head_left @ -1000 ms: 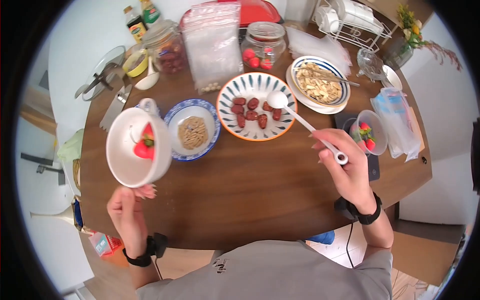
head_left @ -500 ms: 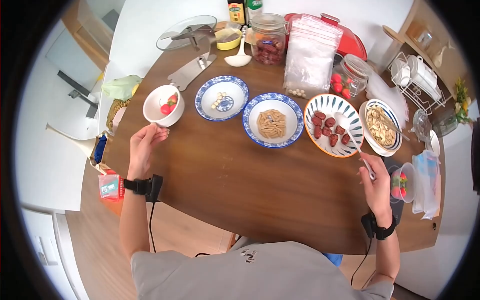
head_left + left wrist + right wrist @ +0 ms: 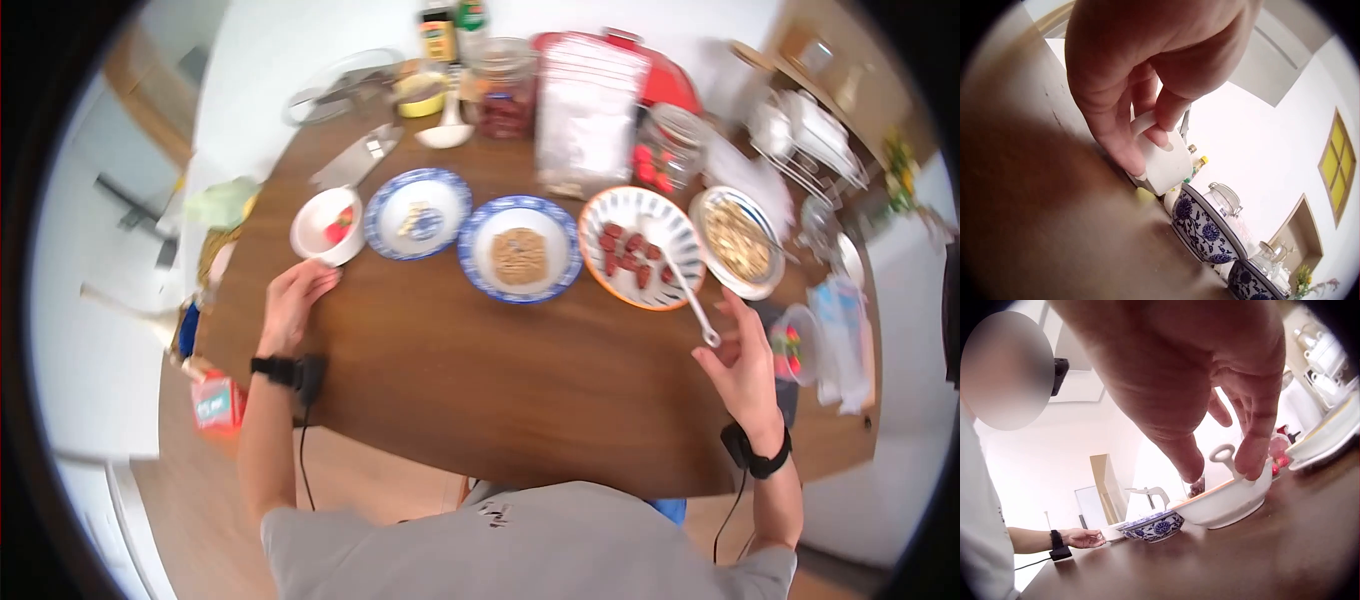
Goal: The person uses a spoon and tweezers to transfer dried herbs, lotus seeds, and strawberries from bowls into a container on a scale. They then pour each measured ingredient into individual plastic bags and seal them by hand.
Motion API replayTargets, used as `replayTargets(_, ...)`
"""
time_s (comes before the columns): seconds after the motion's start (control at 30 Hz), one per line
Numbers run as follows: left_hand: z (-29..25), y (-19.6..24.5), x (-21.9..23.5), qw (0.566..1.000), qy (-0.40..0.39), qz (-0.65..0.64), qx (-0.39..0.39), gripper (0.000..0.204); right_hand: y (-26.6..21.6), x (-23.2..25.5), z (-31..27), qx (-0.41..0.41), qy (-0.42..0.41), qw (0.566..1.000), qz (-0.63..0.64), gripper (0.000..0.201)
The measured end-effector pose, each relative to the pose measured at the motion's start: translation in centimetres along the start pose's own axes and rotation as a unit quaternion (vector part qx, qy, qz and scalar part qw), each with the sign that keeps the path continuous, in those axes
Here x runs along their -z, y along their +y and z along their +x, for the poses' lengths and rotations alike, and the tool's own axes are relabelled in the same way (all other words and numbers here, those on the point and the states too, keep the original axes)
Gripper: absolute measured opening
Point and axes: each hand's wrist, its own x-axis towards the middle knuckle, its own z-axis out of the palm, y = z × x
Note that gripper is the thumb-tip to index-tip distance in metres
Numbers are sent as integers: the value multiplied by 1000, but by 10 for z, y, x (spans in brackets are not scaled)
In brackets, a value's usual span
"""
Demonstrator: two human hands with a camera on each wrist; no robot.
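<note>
At the left of the table, the white cup (image 3: pixel 308 232) holds red strawberries (image 3: pixel 340 226). My left hand (image 3: pixel 291 305) pinches the cup's handle (image 3: pixel 1143 122), as the left wrist view shows. A white spoon (image 3: pixel 690 292) leans in the striped, orange-rimmed plate (image 3: pixel 618 290) among red dates (image 3: pixel 641 273); its handle sticks out over the near rim. My right hand (image 3: pixel 742 370) is beside the handle's end, with thumb and fingers spread apart. In the right wrist view a fingertip overlaps the spoon handle (image 3: pixel 1222 454); whether it touches cannot be told.
Two blue-rimmed bowls (image 3: pixel 470 262) (image 3: pixel 374 222) stand between cup and plate. Right of the plate is a bowl of pale slices (image 3: pixel 738 240), then a clear tub of strawberries (image 3: pixel 795 345). Behind stand jars (image 3: pixel 505 90), plastic bags (image 3: pixel 588 110), a ladle (image 3: pixel 445 134) and bottles (image 3: pixel 437 35).
The cup has been lowered from a tilted, raised pose and stands upright on the table. My right fingers have spread from the spoon, which stays in the plate. The head view has shifted.
</note>
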Motion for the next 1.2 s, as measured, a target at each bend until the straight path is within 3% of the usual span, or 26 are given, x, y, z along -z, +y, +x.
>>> replayTargets(0.13,9,-4,5,1000,-14,-2,1,24,-7,25,-24,-24,33,999,-10,71)
replayTargets(0.17,14,-6,8,1000,-21,-8,3,24,-10,29,-31,-31,61,998,-7,57)
replayTargets(0.2,18,-8,12,1000,-27,-6,7,24,-8,34,-38,-50,76,996,-18,57)
replayTargets(0.27,21,-7,11,999,-33,18,2,28,1,43,-54,5,99,994,-56,34)
replayTargets(0.3,29,-13,17,999,-34,17,14,31,3,47,-58,27,118,989,-79,12)
replayTargets(0.4,41,-12,7,997,-69,20,4,35,8,54,-80,-43,145,986,-63,10)
replayTargets(0.53,48,-21,34,995,-95,18,26,36,23,58,-109,-114,146,979,-89,25)
replayTargets(0.7,43,-17,31,997,-74,18,30,47,51,72,-129,-175,155,960,-154,33)
replayTargets(0.77,35,-6,24,997,-64,19,30,50,70,89,-133,-255,204,933,-151,33)
replayTargets(0.83,28,11,24,994,-1,15,112,51,108,114,-140,-254,292,903,-187,28)
replayTargets(0.87,25,13,28,994,-10,14,111,51,140,128,-147,-276,331,892,-133,29)
replayTargets(0.93,21,19,33,982,126,135,48,58,170,161,-149,-382,370,847,1,34)
replayTargets(0.97,11,33,19,983,120,134,46,58,181,171,-148,-410,393,819,78,35)
replayTargets(1.0,-8,49,-1,976,143,159,-31,40,189,180,-148,-433,413,786,155,36)
replayTargets(1.03,-20,58,-15,963,167,181,-107,31,195,185,-148,-434,417,784,154,36)
replayTargets(1.1,-24,61,-29,963,156,165,-145,33,207,195,-145,-425,450,748,240,35)
replayTargets(1.2,-40,74,-64,956,118,173,-204,33,230,205,-145,-389,430,771,262,31)
